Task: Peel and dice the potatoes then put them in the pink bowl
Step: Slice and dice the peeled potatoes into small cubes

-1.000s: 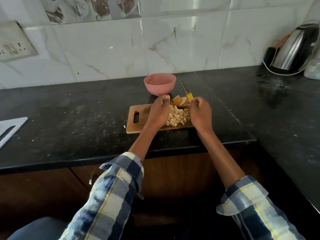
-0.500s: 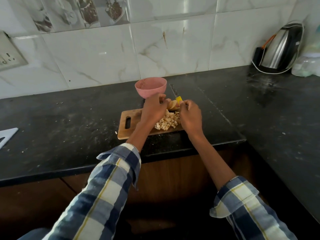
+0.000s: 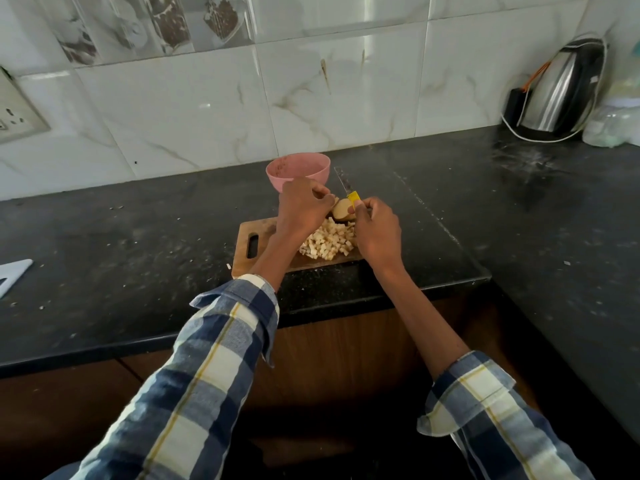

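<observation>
Wooden cutting board (image 3: 266, 239) under your hands, lying on the black counter (image 3: 138, 244), and a pale heap of diced potato (image 3: 327, 242) is piled on it between your wrists. Your left hand (image 3: 303, 209) has its fingers curled down over the uncut potato piece (image 3: 342, 210) at the board's far edge, pinning it just as it did half a second ago. Your right hand (image 3: 377, 230) is clamped on the yellow-handled knife (image 3: 349, 192), blade pointing away toward the wall, right against that potato piece. Compared with a second ago, your hands have drawn closer together over the piece. The pink bowl (image 3: 298, 171) sits just behind the board, touching nothing, and no dice can be seen in it. A steel kettle (image 3: 561, 91) stands well off to your right
</observation>
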`<state>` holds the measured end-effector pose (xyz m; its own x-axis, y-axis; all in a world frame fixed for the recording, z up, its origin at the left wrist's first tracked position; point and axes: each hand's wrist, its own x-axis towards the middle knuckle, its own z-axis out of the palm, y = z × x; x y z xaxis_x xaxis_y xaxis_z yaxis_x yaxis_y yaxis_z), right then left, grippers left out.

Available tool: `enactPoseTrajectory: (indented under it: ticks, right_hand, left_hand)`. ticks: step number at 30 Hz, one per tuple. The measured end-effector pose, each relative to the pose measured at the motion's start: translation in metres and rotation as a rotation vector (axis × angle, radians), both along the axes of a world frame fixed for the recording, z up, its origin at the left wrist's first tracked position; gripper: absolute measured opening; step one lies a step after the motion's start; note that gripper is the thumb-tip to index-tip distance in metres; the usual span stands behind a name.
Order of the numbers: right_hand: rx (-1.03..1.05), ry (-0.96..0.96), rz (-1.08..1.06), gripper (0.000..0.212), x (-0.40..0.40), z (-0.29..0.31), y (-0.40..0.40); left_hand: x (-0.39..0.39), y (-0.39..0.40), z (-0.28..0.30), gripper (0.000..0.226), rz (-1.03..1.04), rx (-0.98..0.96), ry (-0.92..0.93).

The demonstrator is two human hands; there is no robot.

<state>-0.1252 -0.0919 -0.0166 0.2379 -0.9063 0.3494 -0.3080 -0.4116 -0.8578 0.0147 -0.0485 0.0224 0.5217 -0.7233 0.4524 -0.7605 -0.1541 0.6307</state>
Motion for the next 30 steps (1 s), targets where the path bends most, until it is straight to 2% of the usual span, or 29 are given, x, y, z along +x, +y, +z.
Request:
enactPoseTrajectory:
  ticks: [6,21,26,30]
  right_hand:
    - [-0.008,0.010,0.000,0.028,-0.001,0.000,0.002]
    - [-0.009,0.019,0.009,0.028,-0.001,-0.001,0.001]
    - [-0.013,0.029,0.012,0.029,-0.001,0.000,0.000]
    - [-0.023,0.045,0.015,0.028,-0.002,0.000,0.001]
  left_hand:
    - [-0.006,-0.001,-0.004,0.028,0.000,-0.075,0.024]
    - [-0.024,0.005,-0.005,0.017,0.078,-0.117,-0.069]
    - [-0.019,0.011,-0.003,0.009,0.058,-0.206,0.042]
    - [-0.003,0.027,0.000,0.019,0.079,-0.268,0.145]
